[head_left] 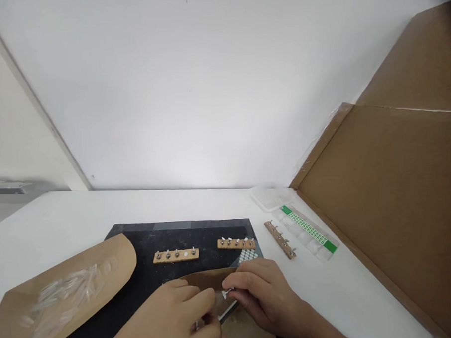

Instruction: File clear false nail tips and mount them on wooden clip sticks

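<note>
At the bottom centre, over a brown paper tray (208, 278), my two hands are close together. The thumb and fingers of my right hand (259, 292) pinch a small metal piece (228, 291) with a pale flat end. My left hand (183, 313) has its fingers curled; a bit of shiny metal shows between them, too hidden to name. A dark thin strip (228, 312) with a light edge lies between the hands. Beyond them, two cork-like strips with upright metal pins, one at left (176, 256) and one at right (236, 244), rest on the black mat (139, 242).
A brown paper tray (122, 248) with clear plastic pieces lies at left. To the right are a third pin strip (280, 240), a sheet of white dots (247, 255), a clear case with a green label (308, 227) and a cardboard wall (391, 196).
</note>
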The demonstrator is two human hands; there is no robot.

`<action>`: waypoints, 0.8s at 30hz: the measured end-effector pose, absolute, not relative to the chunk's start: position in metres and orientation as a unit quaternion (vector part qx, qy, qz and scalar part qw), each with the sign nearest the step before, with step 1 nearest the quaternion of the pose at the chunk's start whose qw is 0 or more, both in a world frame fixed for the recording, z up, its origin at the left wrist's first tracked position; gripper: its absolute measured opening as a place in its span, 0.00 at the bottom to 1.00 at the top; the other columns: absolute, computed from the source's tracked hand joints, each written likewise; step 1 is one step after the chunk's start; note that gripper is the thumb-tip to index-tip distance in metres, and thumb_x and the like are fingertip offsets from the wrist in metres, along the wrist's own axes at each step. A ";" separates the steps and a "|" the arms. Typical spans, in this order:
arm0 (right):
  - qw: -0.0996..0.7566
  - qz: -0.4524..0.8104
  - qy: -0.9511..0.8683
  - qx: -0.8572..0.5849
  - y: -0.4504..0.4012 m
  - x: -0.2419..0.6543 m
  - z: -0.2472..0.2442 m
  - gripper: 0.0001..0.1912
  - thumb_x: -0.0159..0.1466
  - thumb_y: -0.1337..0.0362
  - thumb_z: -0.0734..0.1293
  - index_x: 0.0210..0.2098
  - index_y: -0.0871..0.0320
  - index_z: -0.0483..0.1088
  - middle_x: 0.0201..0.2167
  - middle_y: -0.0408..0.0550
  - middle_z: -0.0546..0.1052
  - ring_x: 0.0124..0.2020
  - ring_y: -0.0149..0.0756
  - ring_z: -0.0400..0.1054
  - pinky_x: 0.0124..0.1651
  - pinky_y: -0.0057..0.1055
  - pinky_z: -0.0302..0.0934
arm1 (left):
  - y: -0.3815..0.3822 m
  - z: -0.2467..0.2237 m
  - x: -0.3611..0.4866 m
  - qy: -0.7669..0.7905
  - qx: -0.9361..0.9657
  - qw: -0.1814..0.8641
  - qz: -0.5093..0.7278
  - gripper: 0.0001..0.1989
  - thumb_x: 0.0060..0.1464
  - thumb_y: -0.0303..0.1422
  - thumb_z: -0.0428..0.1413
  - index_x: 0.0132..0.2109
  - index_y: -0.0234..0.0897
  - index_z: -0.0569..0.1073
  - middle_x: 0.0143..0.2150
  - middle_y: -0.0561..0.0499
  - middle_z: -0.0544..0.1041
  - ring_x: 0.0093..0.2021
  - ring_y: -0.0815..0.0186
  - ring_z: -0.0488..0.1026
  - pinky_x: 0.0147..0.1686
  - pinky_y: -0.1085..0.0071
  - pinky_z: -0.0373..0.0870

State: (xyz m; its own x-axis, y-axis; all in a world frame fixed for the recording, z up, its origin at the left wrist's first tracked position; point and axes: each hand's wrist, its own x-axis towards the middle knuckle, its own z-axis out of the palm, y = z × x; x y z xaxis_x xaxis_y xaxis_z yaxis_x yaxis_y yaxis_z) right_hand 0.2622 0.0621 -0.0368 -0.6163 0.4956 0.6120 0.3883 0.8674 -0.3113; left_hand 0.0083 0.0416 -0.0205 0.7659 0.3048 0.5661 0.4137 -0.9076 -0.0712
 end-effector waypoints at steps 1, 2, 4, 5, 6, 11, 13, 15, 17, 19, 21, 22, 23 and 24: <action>0.363 0.071 -0.895 -0.248 0.062 0.262 -0.036 0.09 0.81 0.61 0.61 0.52 0.54 0.72 0.35 0.43 0.80 0.32 0.34 0.72 0.38 0.30 0.60 | 0.041 -0.021 0.008 -0.193 -0.934 0.097 -0.284 0.12 0.68 0.33 0.62 0.34 0.41 0.72 0.28 0.56 0.73 0.21 0.66 0.67 0.21 0.65 0.61; 0.364 0.069 -0.895 -0.248 0.062 0.262 -0.036 0.09 0.81 0.61 0.60 0.52 0.54 0.72 0.35 0.43 0.80 0.32 0.34 0.72 0.38 0.30 0.60 | 0.041 -0.021 0.008 -0.194 -0.933 0.097 -0.287 0.12 0.69 0.34 0.61 0.34 0.40 0.72 0.28 0.56 0.73 0.21 0.66 0.67 0.21 0.65 0.62; 0.364 0.067 -0.895 -0.249 0.063 0.261 -0.035 0.10 0.81 0.61 0.60 0.51 0.54 0.72 0.35 0.43 0.80 0.32 0.34 0.73 0.37 0.30 0.61 | 0.040 -0.020 0.008 -0.199 -0.933 0.093 -0.285 0.13 0.71 0.35 0.59 0.35 0.40 0.73 0.28 0.56 0.74 0.21 0.65 0.68 0.20 0.65 0.62; 0.363 0.067 -0.895 -0.249 0.063 0.261 -0.034 0.10 0.81 0.61 0.60 0.51 0.54 0.72 0.35 0.43 0.80 0.32 0.34 0.73 0.37 0.30 0.61 | 0.040 -0.019 0.008 -0.202 -0.934 0.091 -0.280 0.12 0.72 0.35 0.57 0.36 0.39 0.74 0.29 0.55 0.74 0.22 0.65 0.69 0.21 0.65 0.62; 0.362 0.067 -0.896 -0.249 0.063 0.261 -0.034 0.10 0.81 0.61 0.60 0.51 0.54 0.72 0.35 0.43 0.80 0.32 0.34 0.73 0.37 0.30 0.61 | 0.039 -0.018 0.008 -0.204 -0.935 0.089 -0.276 0.12 0.73 0.35 0.56 0.38 0.38 0.75 0.29 0.55 0.74 0.22 0.65 0.70 0.21 0.65 0.62; 0.367 0.066 -0.894 -0.250 0.061 0.261 -0.032 0.10 0.81 0.61 0.60 0.51 0.54 0.72 0.35 0.44 0.81 0.32 0.34 0.74 0.37 0.30 0.62 | 0.039 -0.011 0.008 -0.212 -0.934 0.084 -0.275 0.19 0.78 0.27 0.43 0.41 0.36 0.76 0.29 0.55 0.76 0.23 0.66 0.71 0.22 0.65 0.61; 0.368 0.067 -0.893 -0.251 0.061 0.260 -0.031 0.09 0.81 0.61 0.60 0.51 0.54 0.72 0.35 0.44 0.82 0.32 0.34 0.74 0.38 0.30 0.63 | 0.039 -0.010 0.009 -0.215 -0.932 0.071 -0.285 0.20 0.78 0.26 0.43 0.38 0.37 0.75 0.29 0.55 0.76 0.24 0.67 0.71 0.23 0.65 0.61; 0.370 0.068 -0.892 -0.250 0.061 0.259 -0.031 0.09 0.81 0.61 0.60 0.52 0.54 0.72 0.35 0.44 0.81 0.32 0.34 0.74 0.37 0.30 0.63 | 0.038 -0.012 0.010 -0.223 -0.919 0.071 -0.318 0.18 0.75 0.27 0.50 0.33 0.38 0.72 0.27 0.55 0.75 0.23 0.67 0.69 0.23 0.64 0.58; 0.373 0.071 -0.891 -0.249 0.062 0.259 -0.031 0.09 0.81 0.62 0.61 0.51 0.54 0.72 0.34 0.44 0.81 0.31 0.33 0.73 0.36 0.30 0.62 | 0.037 -0.014 0.009 -0.231 -0.908 0.067 -0.344 0.18 0.72 0.28 0.55 0.30 0.38 0.69 0.26 0.55 0.74 0.23 0.67 0.66 0.22 0.65 0.56; 0.382 0.071 -0.888 -0.245 0.062 0.258 -0.032 0.06 0.79 0.63 0.64 0.51 0.55 0.73 0.33 0.43 0.80 0.30 0.33 0.72 0.35 0.29 0.61 | 0.038 -0.016 0.008 -0.239 -0.902 0.043 -0.358 0.14 0.71 0.28 0.57 0.32 0.37 0.71 0.29 0.53 0.75 0.24 0.67 0.67 0.23 0.67 0.59; 0.390 0.069 -0.886 -0.239 0.063 0.257 -0.033 0.04 0.77 0.64 0.67 0.50 0.55 0.73 0.33 0.43 0.80 0.30 0.32 0.72 0.35 0.29 0.60 | 0.038 -0.017 0.007 -0.247 -0.893 0.006 -0.377 0.08 0.71 0.29 0.58 0.38 0.36 0.74 0.32 0.52 0.77 0.27 0.66 0.70 0.25 0.68 0.64; 0.394 0.066 -0.886 -0.236 0.063 0.256 -0.034 0.04 0.77 0.64 0.68 0.50 0.55 0.74 0.33 0.43 0.79 0.30 0.32 0.72 0.34 0.29 0.60 | 0.038 -0.017 0.007 -0.250 -0.888 -0.012 -0.385 0.05 0.70 0.29 0.59 0.42 0.35 0.75 0.33 0.51 0.77 0.28 0.66 0.71 0.26 0.69 0.65; 0.396 0.064 -0.887 -0.231 0.063 0.256 -0.034 0.04 0.77 0.64 0.68 0.50 0.55 0.74 0.33 0.43 0.79 0.30 0.31 0.72 0.34 0.29 0.60 | 0.039 -0.017 0.007 -0.254 -0.884 -0.026 -0.391 0.03 0.70 0.30 0.60 0.44 0.35 0.76 0.34 0.51 0.77 0.29 0.65 0.72 0.27 0.69 0.67; 0.395 0.064 -0.888 -0.227 0.063 0.255 -0.035 0.04 0.77 0.64 0.68 0.50 0.55 0.74 0.33 0.42 0.79 0.30 0.31 0.71 0.34 0.28 0.59 | 0.039 -0.016 0.007 -0.257 -0.881 -0.036 -0.396 0.03 0.70 0.30 0.60 0.46 0.35 0.76 0.34 0.51 0.77 0.29 0.65 0.73 0.27 0.69 0.68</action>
State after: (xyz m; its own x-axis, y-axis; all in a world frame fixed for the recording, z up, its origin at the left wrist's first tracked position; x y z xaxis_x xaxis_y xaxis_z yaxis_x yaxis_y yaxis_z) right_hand 0.2551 0.0633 -0.0347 -0.5848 0.4537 0.6724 0.3525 0.8887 -0.2931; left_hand 0.0071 0.0386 -0.0163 0.5538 0.4808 0.6798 0.4243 -0.8654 0.2664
